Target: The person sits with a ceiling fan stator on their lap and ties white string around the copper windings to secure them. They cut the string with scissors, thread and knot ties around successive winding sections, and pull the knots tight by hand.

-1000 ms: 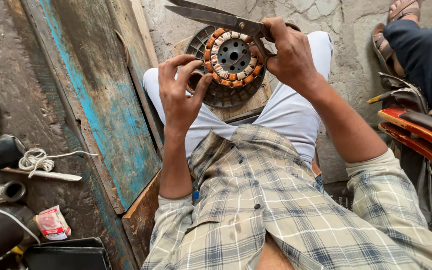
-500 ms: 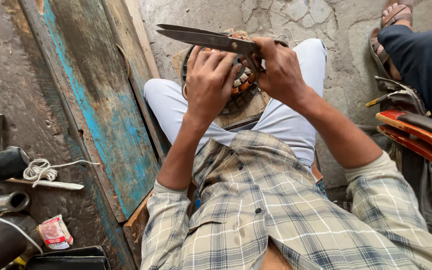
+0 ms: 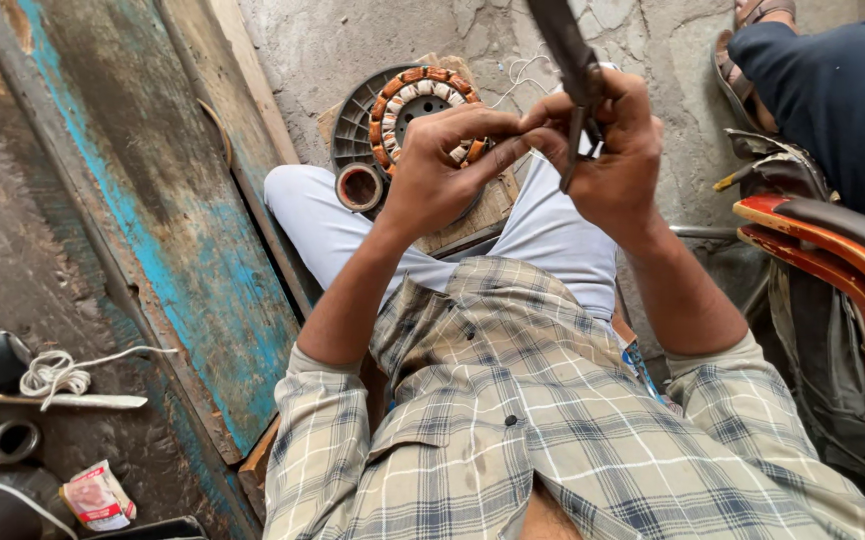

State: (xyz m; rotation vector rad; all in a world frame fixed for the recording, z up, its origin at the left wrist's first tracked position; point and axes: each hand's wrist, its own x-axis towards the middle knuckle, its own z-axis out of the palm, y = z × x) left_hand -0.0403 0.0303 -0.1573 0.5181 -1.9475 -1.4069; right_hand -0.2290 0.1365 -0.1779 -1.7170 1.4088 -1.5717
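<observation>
Stator (image 3: pixel 415 108), ringed with copper coils, rests on a board across the person's lap, under the left hand (image 3: pixel 443 170), whose curled fingertips pinch toward the right. Right hand (image 3: pixel 618 160) grips scissors (image 3: pixel 573 70), closed around the handles, blades pointing up. Blades sit near the left fingertips; a slip could nick them or the coils. Wooden plank (image 3: pixel 153 230) crowds the left, chair (image 3: pixel 833 250) the right.

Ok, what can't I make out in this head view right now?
- Round copper-wound motor stator: its lower right part is hidden behind the left hand.
- Long dark metal scissors: blade tips are cut off by the top edge, and the handles are buried in the right hand.
- Whatever the fingertips pinch is too small to see.
</observation>
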